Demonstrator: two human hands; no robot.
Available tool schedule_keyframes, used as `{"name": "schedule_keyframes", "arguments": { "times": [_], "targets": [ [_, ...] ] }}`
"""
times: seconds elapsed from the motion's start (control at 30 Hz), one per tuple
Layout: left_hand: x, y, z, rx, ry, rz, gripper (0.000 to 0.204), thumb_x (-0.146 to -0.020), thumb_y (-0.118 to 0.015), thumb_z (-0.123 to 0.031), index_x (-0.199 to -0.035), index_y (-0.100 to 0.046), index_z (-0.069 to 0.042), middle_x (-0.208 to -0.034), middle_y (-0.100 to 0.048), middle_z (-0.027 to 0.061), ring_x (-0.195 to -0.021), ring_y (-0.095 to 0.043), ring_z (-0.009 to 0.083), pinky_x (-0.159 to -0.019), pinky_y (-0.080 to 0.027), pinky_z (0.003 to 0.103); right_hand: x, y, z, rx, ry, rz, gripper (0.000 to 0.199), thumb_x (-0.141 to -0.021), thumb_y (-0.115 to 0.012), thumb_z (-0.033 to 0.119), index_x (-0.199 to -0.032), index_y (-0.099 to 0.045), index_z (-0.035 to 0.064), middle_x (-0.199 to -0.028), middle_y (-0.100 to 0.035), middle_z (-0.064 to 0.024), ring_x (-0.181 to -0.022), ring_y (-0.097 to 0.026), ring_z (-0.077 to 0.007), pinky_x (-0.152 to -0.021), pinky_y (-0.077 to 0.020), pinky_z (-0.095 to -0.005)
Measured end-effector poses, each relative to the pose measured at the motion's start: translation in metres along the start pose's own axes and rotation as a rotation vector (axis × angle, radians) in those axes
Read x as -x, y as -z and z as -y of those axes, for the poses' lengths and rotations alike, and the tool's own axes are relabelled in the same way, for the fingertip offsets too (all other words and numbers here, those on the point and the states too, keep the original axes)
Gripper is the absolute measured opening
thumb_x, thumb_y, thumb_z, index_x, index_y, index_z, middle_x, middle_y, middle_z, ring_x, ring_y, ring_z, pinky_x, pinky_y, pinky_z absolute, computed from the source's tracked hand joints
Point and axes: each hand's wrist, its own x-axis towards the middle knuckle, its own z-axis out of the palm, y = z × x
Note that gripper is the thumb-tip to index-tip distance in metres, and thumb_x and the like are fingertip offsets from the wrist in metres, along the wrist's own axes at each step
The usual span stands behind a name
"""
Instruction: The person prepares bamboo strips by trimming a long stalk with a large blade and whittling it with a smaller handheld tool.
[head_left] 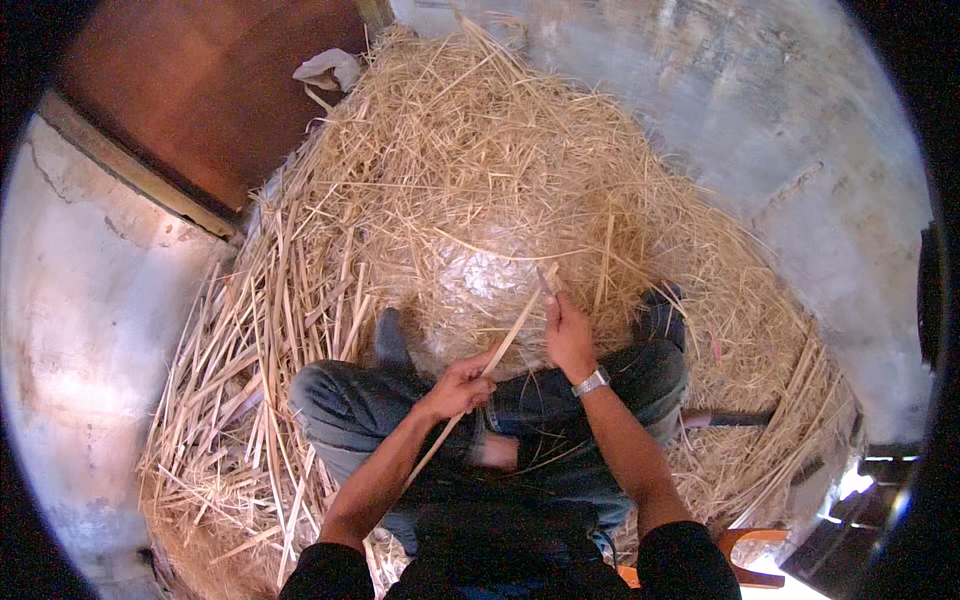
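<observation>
My left hand [463,387] is closed around a long, pale, flat strip [520,322] that looks like split bamboo or cane. The strip slants from my lap up toward the right, and its lower end passes beside my left forearm. In my right hand [570,335] is a small knife [543,281], its short grey blade pointing up and left. The blade lies close to the strip's far end; whether it touches cannot be made out. Both hands are above my crossed legs, over a shiny patch [485,272] among the shavings.
A wide heap of straw-coloured shavings [480,130] spreads ahead and to the right. Several long strips [290,290] lie at my left. Grey walls [780,120], a red-brown panel [210,90] and a white bag [328,68] border the heap. A dark rod [740,418] lies right.
</observation>
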Motion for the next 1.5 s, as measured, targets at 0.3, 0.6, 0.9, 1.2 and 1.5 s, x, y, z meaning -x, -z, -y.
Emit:
{"name": "schedule_keyframes", "arguments": {
  "times": [0.3,0.6,0.9,1.2,1.5],
  "targets": [
    [0.006,0.009,0.007,-0.055,-0.008,0.129,0.070,-0.089,-0.056,-0.003,-0.154,-0.035,-0.019,-0.066,-0.053,-0.0014,-0.048,-0.047,0.0079,-0.043,-0.043,0.024,-0.033,0.016,-0.018,-0.001,-0.106,-0.011,0.032,-0.101,-0.048,0.029,-0.103,-0.064,0.0016,-0.088,-0.065,-0.0279,-0.084,-0.064,-0.0477,-0.071,-0.0508,-0.0538],
    [0.003,0.007,-0.003,0.093,0.021,0.152,0.064,-0.094,-0.059,-0.008,-0.153,-0.037,-0.015,-0.061,-0.050,-0.0017,-0.048,-0.047,0.0084,-0.045,-0.044,0.025,-0.022,-0.009,-0.055,-0.155,-0.107,-0.208,0.047,-0.106,-0.042,0.038,-0.087,-0.059,-0.0023,-0.069,-0.060,-0.0162,-0.062,-0.057,-0.0326,-0.062,-0.0453,-0.0433],
    [-0.004,0.008,-0.001,0.124,-0.006,0.043,0.054,-0.101,-0.058,-0.013,-0.152,-0.040,-0.016,-0.064,-0.052,-0.0032,-0.055,-0.048,0.0052,-0.052,-0.044,0.023,-0.025,0.003,-0.046,-0.374,-0.130,-0.162,0.031,-0.103,-0.052,0.028,-0.092,-0.066,0.0024,-0.066,-0.061,-0.0034,-0.057,-0.055,-0.0139,-0.053,-0.0455,-0.0336],
    [-0.005,0.006,0.006,-0.294,-0.222,-0.086,0.062,-0.089,-0.075,-0.010,-0.146,-0.049,-0.014,-0.068,-0.055,-0.0128,-0.060,-0.045,-0.0011,-0.055,-0.041,0.020,-0.032,0.013,-0.008,-0.449,0.014,-0.257,0.032,-0.102,-0.056,0.016,-0.132,-0.063,0.0120,-0.074,-0.061,0.0012,-0.059,-0.048,-0.0049,-0.052,-0.0429,-0.0248],
    [-0.003,0.006,0.006,-0.286,-0.263,-0.058,0.059,-0.087,-0.074,-0.006,-0.141,-0.054,-0.010,-0.069,-0.049,-0.0136,-0.062,-0.040,-0.0009,-0.056,-0.039,0.020,-0.026,0.020,-0.013,-0.415,-0.021,-0.262,0.038,-0.100,-0.057,0.014,-0.138,-0.058,0.0094,-0.064,-0.044,0.0069,-0.055,-0.037,-0.0034,-0.049,-0.0325,-0.0237]
  ]
}}
